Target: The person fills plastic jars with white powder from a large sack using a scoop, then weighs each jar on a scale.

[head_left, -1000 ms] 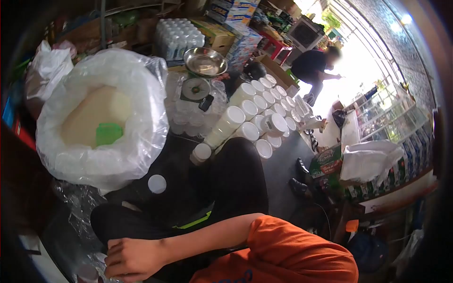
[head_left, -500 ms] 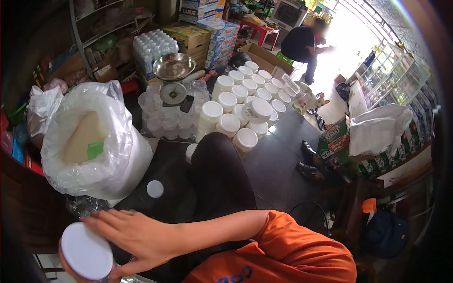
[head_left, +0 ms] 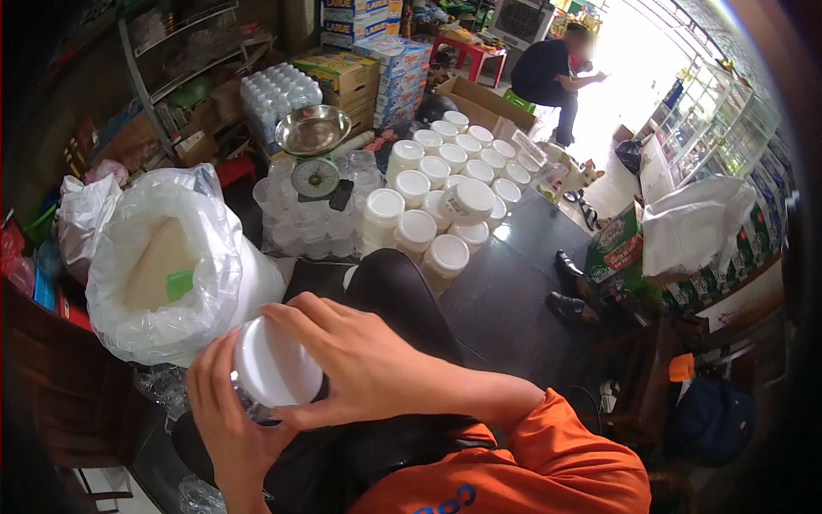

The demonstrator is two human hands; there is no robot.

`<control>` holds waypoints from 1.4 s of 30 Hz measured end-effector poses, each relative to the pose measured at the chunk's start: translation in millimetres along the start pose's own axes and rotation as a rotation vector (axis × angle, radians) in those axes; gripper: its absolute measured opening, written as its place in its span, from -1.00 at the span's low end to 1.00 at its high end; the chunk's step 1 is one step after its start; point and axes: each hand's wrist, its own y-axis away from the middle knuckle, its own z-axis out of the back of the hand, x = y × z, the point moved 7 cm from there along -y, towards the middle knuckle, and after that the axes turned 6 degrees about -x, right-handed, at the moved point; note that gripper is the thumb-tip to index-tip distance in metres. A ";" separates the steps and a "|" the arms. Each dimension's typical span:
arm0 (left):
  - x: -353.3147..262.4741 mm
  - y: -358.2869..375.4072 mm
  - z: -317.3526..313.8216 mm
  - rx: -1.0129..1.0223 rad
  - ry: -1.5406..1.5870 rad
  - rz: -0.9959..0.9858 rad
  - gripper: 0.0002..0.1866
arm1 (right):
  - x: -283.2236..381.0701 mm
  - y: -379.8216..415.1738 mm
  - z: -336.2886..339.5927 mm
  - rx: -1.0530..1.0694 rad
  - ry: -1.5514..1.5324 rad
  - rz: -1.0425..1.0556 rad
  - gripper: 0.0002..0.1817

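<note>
A clear jar with a white lid point(head_left: 276, 364) is held between both hands above my lap. My left hand point(head_left: 224, 411) wraps round its left side. From the right, my right hand point(head_left: 342, 360) curls its fingers and thumb round the lid's edge. Left of the jar stands a big plastic-lined sack point(head_left: 128, 317) of pale granules, with a green scoop point(head_left: 179, 285) in it. Beyond my knee, rows of white-lidded jars point(head_left: 413, 190) stand on the dark floor, and one more jar point(head_left: 469, 200) rests on top of them.
A scale with a metal bowl point(head_left: 313, 130) stands by clear empty jars point(head_left: 295, 227). Behind are boxes point(head_left: 398, 77) and packed bottles point(head_left: 278, 90). A person point(head_left: 552, 77) sits near the doorway by a dog point(head_left: 589, 173). Black shoes point(head_left: 572, 306) lie on the floor at right.
The lidded jar has moved up and right from the lower left corner to above my lap. Both hands are now round it, and my left hand has come into clear view.
</note>
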 end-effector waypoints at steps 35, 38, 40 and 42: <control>112.1 -38.0 -89.5 0.145 1.005 0.328 0.24 | -359.2 53.3 57.9 -0.487 0.544 -0.695 0.20; 114.9 -37.6 -87.6 0.114 0.991 0.363 0.25 | -363.4 63.5 55.2 -0.439 0.559 -0.761 0.22; 115.2 -37.8 -88.0 0.099 0.993 0.379 0.25 | -370.3 69.3 51.2 -0.432 0.570 -0.761 0.22; 114.8 -37.2 -88.8 0.103 0.994 0.381 0.26 | -371.5 69.6 49.6 -0.424 0.581 -0.759 0.22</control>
